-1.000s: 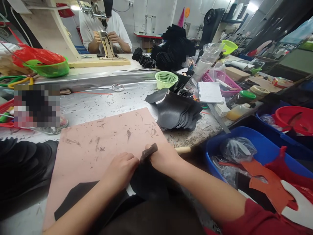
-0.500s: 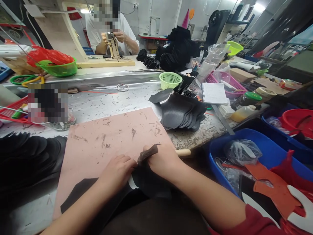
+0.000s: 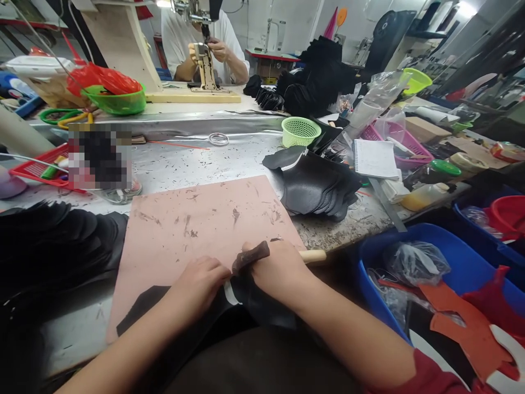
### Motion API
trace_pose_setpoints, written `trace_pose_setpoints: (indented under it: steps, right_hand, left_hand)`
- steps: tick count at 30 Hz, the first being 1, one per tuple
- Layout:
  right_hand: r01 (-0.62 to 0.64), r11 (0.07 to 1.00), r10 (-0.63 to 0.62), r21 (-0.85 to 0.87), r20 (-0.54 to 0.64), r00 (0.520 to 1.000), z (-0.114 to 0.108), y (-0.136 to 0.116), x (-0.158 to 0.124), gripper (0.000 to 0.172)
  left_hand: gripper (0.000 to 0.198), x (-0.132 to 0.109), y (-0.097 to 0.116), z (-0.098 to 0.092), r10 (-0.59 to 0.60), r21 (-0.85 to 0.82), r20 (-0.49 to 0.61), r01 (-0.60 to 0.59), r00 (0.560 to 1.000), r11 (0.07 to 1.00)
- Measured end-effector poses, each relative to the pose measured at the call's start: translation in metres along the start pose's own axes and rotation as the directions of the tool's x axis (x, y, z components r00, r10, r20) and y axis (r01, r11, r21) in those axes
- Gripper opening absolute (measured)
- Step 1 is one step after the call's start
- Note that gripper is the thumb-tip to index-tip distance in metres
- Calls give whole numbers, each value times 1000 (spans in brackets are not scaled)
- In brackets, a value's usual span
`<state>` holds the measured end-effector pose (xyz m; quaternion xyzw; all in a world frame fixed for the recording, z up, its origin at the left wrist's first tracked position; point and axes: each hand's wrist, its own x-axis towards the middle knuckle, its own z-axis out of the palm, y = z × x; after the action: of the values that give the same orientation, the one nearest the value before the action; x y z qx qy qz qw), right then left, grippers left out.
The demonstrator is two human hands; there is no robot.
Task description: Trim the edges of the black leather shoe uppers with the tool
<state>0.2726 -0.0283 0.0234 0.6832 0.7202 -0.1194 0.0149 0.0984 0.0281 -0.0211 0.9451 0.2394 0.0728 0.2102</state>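
Note:
My left hand (image 3: 200, 285) lies with bent fingers on a black leather piece (image 3: 254, 298) at the near edge of a pink cutting mat (image 3: 197, 224), pressing it down. My right hand (image 3: 279, 271) is closed round a tool with a dark brown head (image 3: 251, 256) and a pale wooden handle (image 3: 312, 255). The head rests on the black piece just beside my left fingers. A white strip (image 3: 229, 293) shows along the piece's edge between my hands.
A stack of black leather pieces (image 3: 320, 186) lies right of the mat, another (image 3: 53, 246) at left. Green basket (image 3: 301, 131), notebook (image 3: 375, 158), glue bottle (image 3: 426, 196) and blue bin (image 3: 435, 257) stand at right. Another person (image 3: 205, 38) works at a machine across the table.
My hands and the tool have hardly moved on the piece. The view has turned a little left, so everything sits further right in the picture.

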Motion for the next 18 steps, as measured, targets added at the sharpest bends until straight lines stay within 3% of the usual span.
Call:
trace_pose_setpoints:
  steps: [4, 8, 12, 14, 18]
  right_hand:
    - [30, 998, -29, -50, 30, 999, 3, -5, 1, 19]
    - [20, 999, -20, -47, -2, 1000, 4, -8, 0, 19]
    - [29, 997, -25, -66, 61, 998, 3, -11, -1, 18]
    - [-8, 998, 9, -70, 20, 1000, 2, -13, -1, 16]
    - [21, 997, -20, -68, 16, 1000, 3, -16, -2, 15]
  left_hand:
    - [28, -7, -3, 1, 42, -10, -59, -43, 997, 999]
    - [28, -12, -6, -1, 73, 8, -40, -72, 997, 997]
    - [28, -16, -11, -1, 121, 12, -59, -121, 991, 993]
    - [29, -18, -14, 0, 146, 58, -65, -142, 987, 988]
    - [30, -21, -17, -2, 163, 107, -13, -160, 987, 981]
